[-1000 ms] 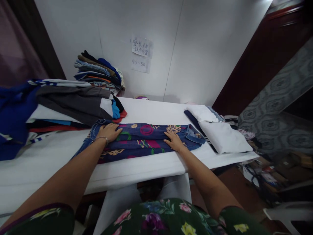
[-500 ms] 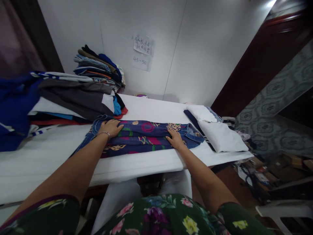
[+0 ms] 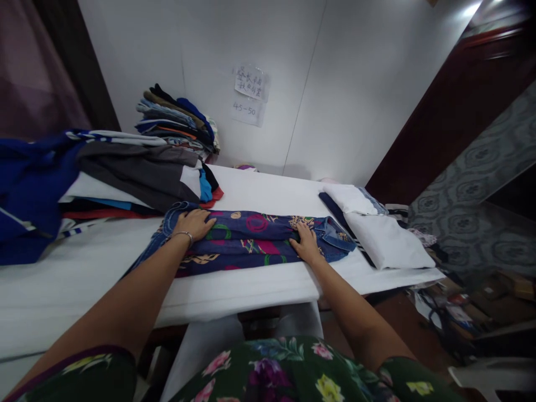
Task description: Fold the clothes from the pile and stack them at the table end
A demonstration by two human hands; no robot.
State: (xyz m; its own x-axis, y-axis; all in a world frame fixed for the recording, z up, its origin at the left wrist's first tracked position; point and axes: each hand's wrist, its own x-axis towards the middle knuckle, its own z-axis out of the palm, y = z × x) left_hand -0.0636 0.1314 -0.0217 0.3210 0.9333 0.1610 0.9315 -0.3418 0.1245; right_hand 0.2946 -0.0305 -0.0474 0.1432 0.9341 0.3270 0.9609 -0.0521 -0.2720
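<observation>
A patterned denim shirt lies in a long folded strip across the white-covered table, its collar toward the right. Its dark blue cloth carries pink, green and tan figures. My left hand, with a bracelet at the wrist, rests flat on the left end, fingers spread, next to bunched denim. Near the collar, my right hand lies flat on the cloth with its fingers apart. Neither hand grips the fabric.
Left of the shirt lies a loose pile of garments, a grey one on top. Behind it stands a stack of folded clothes. Folded white garments lie at the right table end. Paper signs hang on the wall.
The whole view has shifted slightly, so things appear a little lower and further right. Both hands stay on the shirt in nearly the same places.
</observation>
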